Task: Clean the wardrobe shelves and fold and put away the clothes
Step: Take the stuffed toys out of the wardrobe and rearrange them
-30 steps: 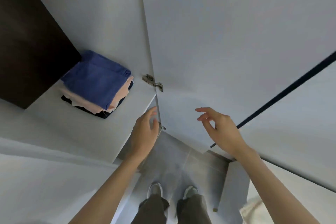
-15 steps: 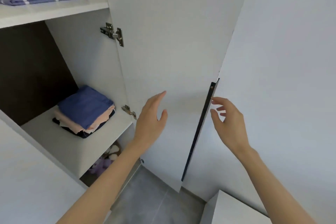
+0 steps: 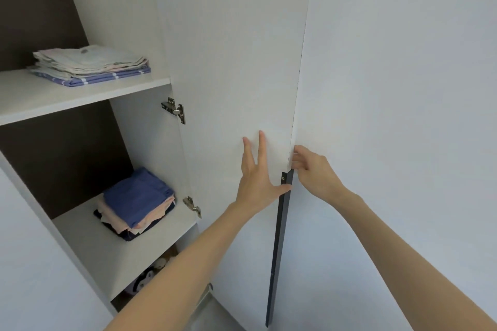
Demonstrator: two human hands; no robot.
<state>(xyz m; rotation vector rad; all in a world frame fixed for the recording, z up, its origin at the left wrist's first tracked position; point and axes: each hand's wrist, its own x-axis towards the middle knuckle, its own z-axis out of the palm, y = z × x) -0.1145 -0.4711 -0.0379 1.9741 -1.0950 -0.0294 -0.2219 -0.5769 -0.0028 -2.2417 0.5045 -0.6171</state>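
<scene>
The left hand (image 3: pixel 255 177) lay flat, released, on the door (image 3: pixel 236 62); the right hand (image 3: pixel 313 169) gripped its right edge above the handle (image 3: pixel 277 250) (an even swing, fingers clear, was advisable).

Home interior, at a white fitted wardrobe

Left of the left hand's fingers (image 3: pixel 262 148), the open wardrobe (image 3: pixel 129 35) holds folded household clothes. A pale stack (image 3: pixel 91 64) lies on the upper shelf (image 3: pixel 80 97) above fingertip level, and a blue, peach and dark pile (image 3: pixel 137 199) sits on the lower shelf (image 3: pixel 107 250) below it. A soft toy (image 3: pixel 145 279) shows lower still. Steel hinges (image 3: pixel 174 110) carry the plain white door (image 3: pixel 228 62) under the fingers, and a dark strip handle (image 3: pixel 277 250) runs down just right of them.
</scene>
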